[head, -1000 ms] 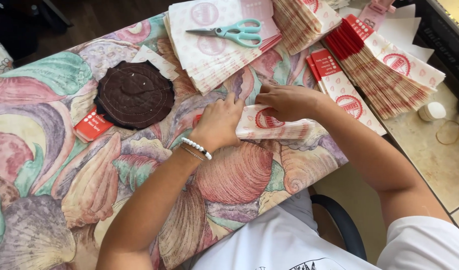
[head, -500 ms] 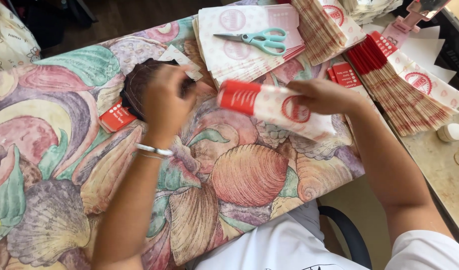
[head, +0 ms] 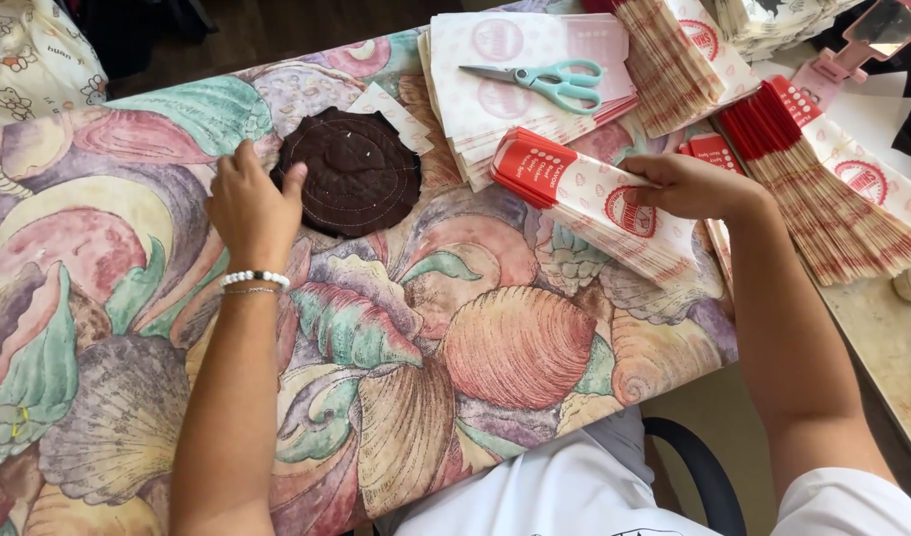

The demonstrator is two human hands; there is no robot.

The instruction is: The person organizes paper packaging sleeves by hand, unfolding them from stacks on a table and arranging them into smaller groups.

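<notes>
My right hand (head: 686, 186) grips a thick bundle of red-and-white paper bags (head: 586, 200), held tilted just above the shell-patterned cloth (head: 455, 337). My left hand (head: 250, 203) rests on the cloth at the left edge of a round dark brown quilted pad (head: 353, 171), thumb touching the pad. Whatever lies under that palm is hidden. A white bead bracelet sits on the left wrist.
Teal-handled scissors (head: 545, 80) lie on a stack of flat white bags (head: 530, 84) at the back. More fanned red-and-white bags (head: 833, 189) lie at right, and a second fan (head: 679, 60) behind. A chair edge (head: 699, 467) shows below the table.
The right hand lifted the bag bundle off the cloth and carried it right and back. The left hand went from the bundle to the brown pad's left edge, covering the small red piece there.
</notes>
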